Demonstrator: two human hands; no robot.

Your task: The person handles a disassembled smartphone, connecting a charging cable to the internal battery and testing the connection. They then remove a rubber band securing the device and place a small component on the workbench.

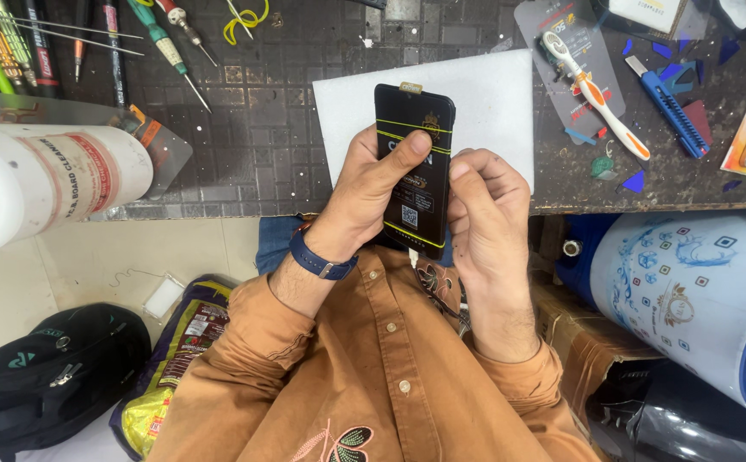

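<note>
Head view: both hands grip a black phone [413,162] upright over the bench's front edge. L hand [371,192] wraps its left side, thumb across; R hand [486,214] pinches its right edge. White pad [493,103] behind, toothbrush [595,92] well apart to the right.

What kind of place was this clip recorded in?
Probably a phone repair bench. Both hands hold a black phone panel banded with yellow elastic, screwdrivers lie on the gridded work mat, and a white cleaner bottle sits at the edge.
</note>
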